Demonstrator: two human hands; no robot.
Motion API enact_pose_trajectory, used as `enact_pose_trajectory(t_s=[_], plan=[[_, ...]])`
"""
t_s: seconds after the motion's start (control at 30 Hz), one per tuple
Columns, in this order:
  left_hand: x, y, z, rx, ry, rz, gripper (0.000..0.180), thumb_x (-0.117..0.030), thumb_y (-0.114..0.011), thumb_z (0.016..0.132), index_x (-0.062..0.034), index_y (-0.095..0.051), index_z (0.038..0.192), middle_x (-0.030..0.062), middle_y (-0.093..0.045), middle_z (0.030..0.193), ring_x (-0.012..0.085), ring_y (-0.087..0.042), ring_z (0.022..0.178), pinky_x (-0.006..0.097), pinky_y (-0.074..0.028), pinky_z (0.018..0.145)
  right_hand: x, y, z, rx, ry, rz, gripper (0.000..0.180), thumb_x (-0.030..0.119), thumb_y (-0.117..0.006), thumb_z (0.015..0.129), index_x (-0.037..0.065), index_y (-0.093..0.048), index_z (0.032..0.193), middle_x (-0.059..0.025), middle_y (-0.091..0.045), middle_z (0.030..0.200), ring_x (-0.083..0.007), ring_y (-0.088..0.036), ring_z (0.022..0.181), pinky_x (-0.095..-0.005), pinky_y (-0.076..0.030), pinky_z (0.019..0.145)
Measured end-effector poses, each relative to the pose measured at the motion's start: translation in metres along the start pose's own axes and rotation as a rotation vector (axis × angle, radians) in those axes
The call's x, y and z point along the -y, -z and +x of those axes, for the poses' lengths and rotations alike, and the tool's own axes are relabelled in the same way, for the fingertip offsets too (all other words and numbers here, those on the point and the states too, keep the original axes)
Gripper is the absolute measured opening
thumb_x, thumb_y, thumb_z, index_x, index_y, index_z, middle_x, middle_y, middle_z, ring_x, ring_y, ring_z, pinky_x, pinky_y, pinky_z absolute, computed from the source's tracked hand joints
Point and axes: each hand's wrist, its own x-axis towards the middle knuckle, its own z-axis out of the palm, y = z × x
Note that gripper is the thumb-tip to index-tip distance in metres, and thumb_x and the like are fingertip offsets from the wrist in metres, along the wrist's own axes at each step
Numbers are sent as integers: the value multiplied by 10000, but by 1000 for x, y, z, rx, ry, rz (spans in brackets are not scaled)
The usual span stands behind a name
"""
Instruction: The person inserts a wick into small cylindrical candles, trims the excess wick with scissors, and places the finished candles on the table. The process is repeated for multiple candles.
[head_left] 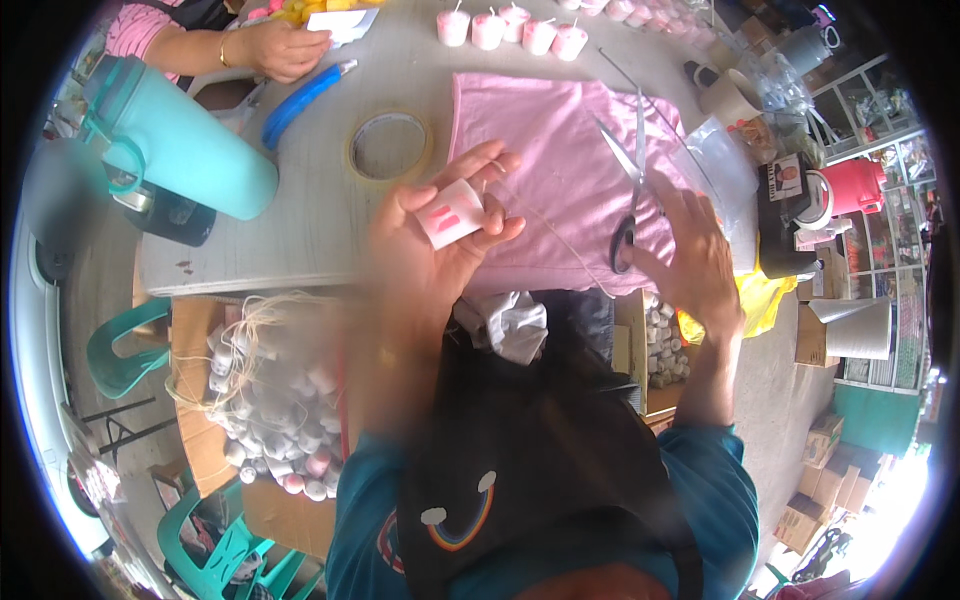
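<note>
My left hand (445, 215) is closed around a small white votive candle (448, 213) with pink marks on its side. A long pale wick string (550, 228) trails from near its fingers across the pink cloth (530, 125). A pair of scissors (632, 185) lies on the cloth, blades parted and pointing away from me. Over the dark scissor handles rests my right hand (692, 250), its fingers stretched out and its thumb at a handle loop; it does not grip them. Beyond the cloth stands a row of pink candles (513, 30) with wicks.
A roll of tape (389, 145), a blue cutter knife (303, 102) and a teal tumbler (175, 140) are on the table's left. A co-worker's hand (285, 50) holds white paper at far left. Below the edge, a cardboard box (205, 400) holds many white candles.
</note>
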Motion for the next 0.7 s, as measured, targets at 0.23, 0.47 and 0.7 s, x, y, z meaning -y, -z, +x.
enact_pose_trajectory(t_s=[0.23,0.47,0.7], plan=[[19,-6,-2,-143,-177,170,659,-175,-449,803,117,-315,1379,244,-413,1351,337,-595,993,539,-447,988,5,-9,42,-62,56,-82,465,130,-704,753,91,-591,1202,-160,-608,1121,-377,-584,1020,-422,-493,878],[29,-10,8,-184,-176,231,618,-258,-400,878,79,-352,1393,171,-463,1363,272,-473,1241,401,-367,1062,72,-22,56,29,447,277,475,92,-726,726,107,-606,1185,-115,-590,1103,-317,-587,997,-406,-478,869],[15,1,6,-111,-199,183,565,-243,-433,894,44,-395,1378,113,-460,1319,242,-456,1212,390,-331,1053,60,-30,88,113,371,608,399,74,-751,679,67,-585,1042,-112,-584,1072,-278,-610,952,-377,-506,811]])
